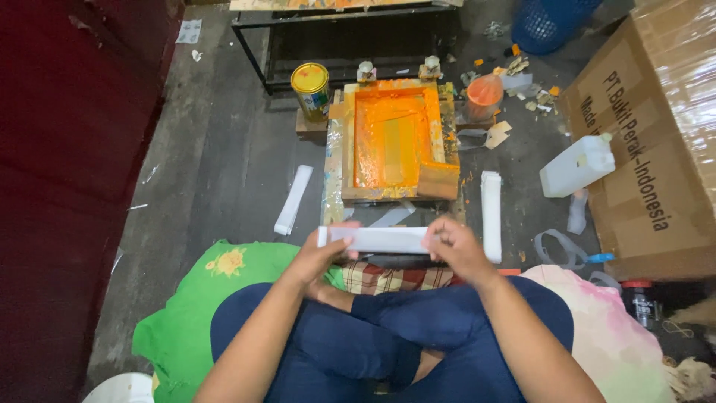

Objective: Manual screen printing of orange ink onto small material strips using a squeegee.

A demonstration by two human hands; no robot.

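Bare forearms without sleeves, no rings or watch showing, and dark navy trousers (388,336) covering both legs

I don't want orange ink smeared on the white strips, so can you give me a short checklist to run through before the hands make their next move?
1. Both hands on the strip: ok. The left hand and right hand hold the white strip by its ends.
2. Strip clean: ok as far as visible; no orange shows on its upper face.
3. Fingers free of ink: cannot tell; their undersides are hidden.
4. Screen frame inked: ok; orange covers its inside.
5. Wooden squeegee within reach: ok; it rests at the frame's near right corner.
6. Other white strips apart from the ink: ok; one lies left of the frame, a stack right.
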